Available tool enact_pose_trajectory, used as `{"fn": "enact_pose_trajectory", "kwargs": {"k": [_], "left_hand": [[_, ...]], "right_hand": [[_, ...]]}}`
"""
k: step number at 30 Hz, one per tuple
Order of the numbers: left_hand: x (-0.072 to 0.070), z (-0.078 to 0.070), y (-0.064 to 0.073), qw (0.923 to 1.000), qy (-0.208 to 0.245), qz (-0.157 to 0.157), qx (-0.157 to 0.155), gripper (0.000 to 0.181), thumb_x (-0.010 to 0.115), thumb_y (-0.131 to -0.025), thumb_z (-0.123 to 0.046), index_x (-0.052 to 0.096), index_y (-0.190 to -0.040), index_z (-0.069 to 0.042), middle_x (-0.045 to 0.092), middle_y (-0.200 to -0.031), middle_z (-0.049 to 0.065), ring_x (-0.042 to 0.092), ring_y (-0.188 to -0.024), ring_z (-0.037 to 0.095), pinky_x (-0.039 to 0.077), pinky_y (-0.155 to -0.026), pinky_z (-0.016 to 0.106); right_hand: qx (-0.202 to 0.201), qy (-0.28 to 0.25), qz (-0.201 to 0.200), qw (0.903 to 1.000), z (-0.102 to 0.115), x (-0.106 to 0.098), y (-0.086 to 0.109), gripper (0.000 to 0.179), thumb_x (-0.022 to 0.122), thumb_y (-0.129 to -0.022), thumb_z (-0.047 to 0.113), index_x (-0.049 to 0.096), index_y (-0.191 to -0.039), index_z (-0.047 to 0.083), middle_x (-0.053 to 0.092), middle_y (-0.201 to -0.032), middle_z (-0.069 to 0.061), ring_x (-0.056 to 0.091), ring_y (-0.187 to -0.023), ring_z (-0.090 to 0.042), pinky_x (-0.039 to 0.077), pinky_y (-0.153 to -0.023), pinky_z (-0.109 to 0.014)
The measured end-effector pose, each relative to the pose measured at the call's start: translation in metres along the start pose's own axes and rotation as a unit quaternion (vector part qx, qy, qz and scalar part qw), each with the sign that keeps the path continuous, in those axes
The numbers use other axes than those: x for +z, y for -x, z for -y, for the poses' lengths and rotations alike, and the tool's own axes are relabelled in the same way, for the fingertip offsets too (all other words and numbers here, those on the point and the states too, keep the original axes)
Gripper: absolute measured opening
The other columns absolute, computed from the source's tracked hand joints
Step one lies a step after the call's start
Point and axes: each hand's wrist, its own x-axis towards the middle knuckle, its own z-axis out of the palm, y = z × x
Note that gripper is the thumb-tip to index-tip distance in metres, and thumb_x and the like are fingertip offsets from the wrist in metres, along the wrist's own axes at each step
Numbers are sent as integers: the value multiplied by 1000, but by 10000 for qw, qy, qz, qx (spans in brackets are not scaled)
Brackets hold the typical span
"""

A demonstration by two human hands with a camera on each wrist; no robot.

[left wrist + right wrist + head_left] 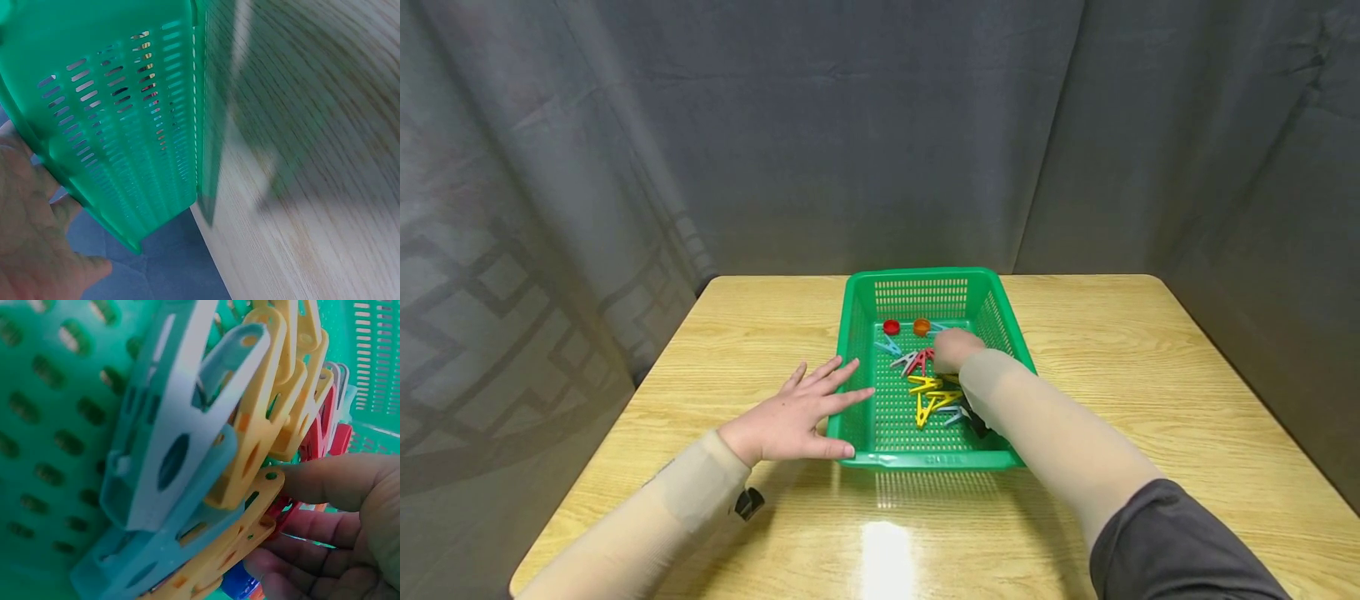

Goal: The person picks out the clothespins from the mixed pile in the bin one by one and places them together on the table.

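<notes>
A green plastic basket (925,460) stands on the wooden table, with several clothespins inside. My left hand (797,417) rests at the basket's left rim, fingers spread and thumb near the front corner. My right hand (957,350) reaches into the basket's right side. In the right wrist view, its thumb and fingers (319,550) are bent near a yellow clothespin (240,531) and a red piece behind it; whether they pinch anything is hidden. Blue clothespins (169,544), yellow clothespins (923,408) and a red clothespin (917,363) lie close by.
A red cap (891,327) and an orange cap (921,327) lie at the basket's far end. A light blue clothespin (889,346) and a grey clothespin (904,360) are left of the right hand. Grey curtains (850,167) hang behind the table (760,333).
</notes>
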Motion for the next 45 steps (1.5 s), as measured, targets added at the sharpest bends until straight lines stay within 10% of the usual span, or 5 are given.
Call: {"fn": "enact_pose_trajectory", "kwargs": {"k": [24,35,45], "left_hand": [[-6,-1,-1,9986,-518,103,33,78,47,-85,-73,30,-151,-35,3,-161,-4,2,-148,24,-2,-110,63],[-8,-1,-1,9988,-458,135,56,78,47,-85,-72,31,-151,-34,4,-161,-3,1,-147,24,-2,-110,63],[-7,0,-2,9989,-458,122,58,79,47,-85,-73,30,-151,-34,3,-161,-3,1,-148,24,-1,-110,64]], "right_hand": [[-225,-316,-580,9976,3,-14,-2,9,63,-86,15,65,-92,7,63,-101,-10,51,-73,-22,43,-60,-35],[-652,-661,-623,9937,7,-42,14,31,62,-86,14,42,-63,15,30,-62,0,27,-54,-15,28,-53,-31],[-813,-914,-671,9902,2,-63,30,38,67,-86,17,39,-61,15,30,-56,2,32,-47,-14,32,-51,-29]]}}
